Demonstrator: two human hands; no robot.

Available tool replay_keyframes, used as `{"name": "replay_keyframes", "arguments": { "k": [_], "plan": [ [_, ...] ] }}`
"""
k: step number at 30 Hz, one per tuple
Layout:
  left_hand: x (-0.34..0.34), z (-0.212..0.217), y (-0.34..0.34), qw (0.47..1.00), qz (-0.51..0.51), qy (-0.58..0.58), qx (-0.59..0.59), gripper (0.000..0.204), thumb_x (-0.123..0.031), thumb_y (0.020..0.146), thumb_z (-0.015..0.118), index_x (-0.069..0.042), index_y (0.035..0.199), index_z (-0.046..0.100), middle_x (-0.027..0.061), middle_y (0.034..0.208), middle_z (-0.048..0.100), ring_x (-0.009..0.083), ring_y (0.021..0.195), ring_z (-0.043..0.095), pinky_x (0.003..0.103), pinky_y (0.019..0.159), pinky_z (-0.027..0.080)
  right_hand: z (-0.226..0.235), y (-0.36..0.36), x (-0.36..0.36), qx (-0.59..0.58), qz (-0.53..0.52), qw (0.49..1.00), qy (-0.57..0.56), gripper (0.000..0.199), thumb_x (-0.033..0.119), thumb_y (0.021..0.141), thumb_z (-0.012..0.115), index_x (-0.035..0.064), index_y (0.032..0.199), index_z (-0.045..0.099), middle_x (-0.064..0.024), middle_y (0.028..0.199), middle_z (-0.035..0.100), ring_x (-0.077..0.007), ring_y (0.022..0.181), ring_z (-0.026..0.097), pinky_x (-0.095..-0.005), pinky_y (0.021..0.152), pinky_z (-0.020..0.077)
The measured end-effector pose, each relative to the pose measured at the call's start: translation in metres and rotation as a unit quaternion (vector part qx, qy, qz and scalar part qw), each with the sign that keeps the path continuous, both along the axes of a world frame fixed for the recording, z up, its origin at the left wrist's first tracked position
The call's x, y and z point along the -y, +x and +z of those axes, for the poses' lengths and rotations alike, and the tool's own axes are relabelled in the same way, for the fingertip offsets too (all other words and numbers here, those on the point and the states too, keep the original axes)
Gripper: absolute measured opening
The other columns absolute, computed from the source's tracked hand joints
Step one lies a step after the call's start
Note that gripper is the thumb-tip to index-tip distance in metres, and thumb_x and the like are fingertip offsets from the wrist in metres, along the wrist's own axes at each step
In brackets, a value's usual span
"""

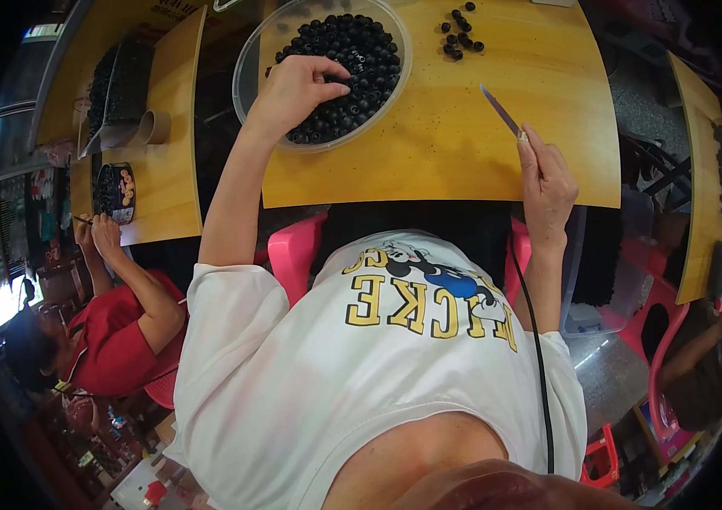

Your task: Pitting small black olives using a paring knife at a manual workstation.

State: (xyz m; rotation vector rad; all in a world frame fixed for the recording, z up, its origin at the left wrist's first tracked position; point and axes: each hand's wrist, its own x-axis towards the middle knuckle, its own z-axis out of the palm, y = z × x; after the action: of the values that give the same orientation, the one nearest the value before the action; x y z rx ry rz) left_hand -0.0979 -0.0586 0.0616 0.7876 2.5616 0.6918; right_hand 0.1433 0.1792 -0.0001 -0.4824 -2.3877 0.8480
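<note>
A large round clear plastic tub point(249, 64) stands on the yellow wooden table, filled with small black round parts point(369, 47) with holes in them. My left hand point(286, 95) reaches over its near left side, down among the parts. Its thumb and forefinger curl toward each other at the surface of the pile; whatever lies between the fingertips is hidden. Over the table's front right, my right hand point(548, 187) grips a slim knife point(499, 112), its narrow blade pointing up and left, away from me. Several loose black parts point(463, 38) lie on the table right of the tub.
The yellow tabletop point(429, 170) carries small dark specks. At left, a person in red works at another table with a decorated tub point(116, 194), a cup point(154, 127) and a bin of dark pieces point(119, 93). A cable point(540, 365) runs down my front.
</note>
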Motion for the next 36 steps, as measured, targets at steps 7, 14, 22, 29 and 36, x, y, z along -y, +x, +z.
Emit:
{"name": "replay_keyframes", "arguments": {
  "k": [7, 14, 22, 29, 36],
  "plan": [
    [0.002, -0.012, -0.001, 0.995, 0.007, 0.097, 0.012, 0.019, -0.014, 0.08, 0.074, -0.006, 0.098, 0.074, 0.0025, 0.075, 0.064, 0.0097, 0.065, 0.055, 0.026, 0.062, 0.046, -0.001, 0.0, 0.001, -0.032, 0.012, 0.999, -0.009, 0.022, 0.013, 0.095, 0.062, 0.0004, 0.111, 0.069, -0.0068, 0.07, 0.055, -0.0125, 0.06, 0.049, -0.0263, 0.055, 0.0398],
    [-0.001, 0.007, 0.024, 0.641, 0.052, 0.492, 0.587, 0.018, -0.002, 0.09, 0.063, -0.003, 0.108, 0.065, 0.0112, 0.092, 0.067, 0.0045, 0.057, 0.049, 0.017, 0.05, 0.041, 0.0, -0.003, 0.002, -0.044, 0.018, 0.999, -0.023, 0.022, 0.014, 0.095, 0.062, -0.0005, 0.111, 0.069, -0.0064, 0.069, 0.054, -0.0125, 0.06, 0.049, -0.0266, 0.055, 0.0391],
    [0.001, 0.017, 0.005, 0.916, 0.109, 0.3, 0.241, 0.027, -0.012, 0.092, 0.065, -0.005, 0.118, 0.065, -0.0082, 0.061, 0.044, 0.0003, 0.05, 0.036, 0.017, 0.044, 0.026, -0.003, 0.002, 0.001, -0.033, 0.021, 0.999, -0.028, 0.022, 0.013, 0.095, 0.062, -0.0009, 0.111, 0.069, -0.0067, 0.069, 0.055, -0.0127, 0.06, 0.05, -0.0265, 0.055, 0.0399],
    [0.007, 0.011, 0.011, 0.996, -0.036, 0.048, 0.068, 0.022, -0.018, 0.081, 0.074, -0.005, 0.098, 0.074, -0.0065, 0.06, 0.044, 0.0039, 0.056, 0.039, 0.023, 0.052, 0.031, -0.005, -0.004, 0.004, -0.046, 0.027, 0.998, -0.027, 0.021, 0.015, 0.091, 0.067, 0.0022, 0.108, 0.07, -0.0084, 0.072, 0.062, -0.0158, 0.058, 0.057, -0.0273, 0.053, 0.0446],
    [-0.017, 0.01, 0.026, 0.998, -0.027, -0.055, 0.002, 0.03, -0.027, 0.077, 0.076, -0.005, 0.097, 0.073, 0.0077, 0.069, 0.064, 0.0173, 0.068, 0.062, 0.031, 0.066, 0.048, -0.001, -0.007, 0.006, -0.046, 0.037, 0.998, -0.021, 0.021, 0.014, 0.09, 0.068, 0.002, 0.108, 0.07, -0.0085, 0.072, 0.061, -0.0144, 0.058, 0.056, -0.0266, 0.053, 0.044]
  ]
}}
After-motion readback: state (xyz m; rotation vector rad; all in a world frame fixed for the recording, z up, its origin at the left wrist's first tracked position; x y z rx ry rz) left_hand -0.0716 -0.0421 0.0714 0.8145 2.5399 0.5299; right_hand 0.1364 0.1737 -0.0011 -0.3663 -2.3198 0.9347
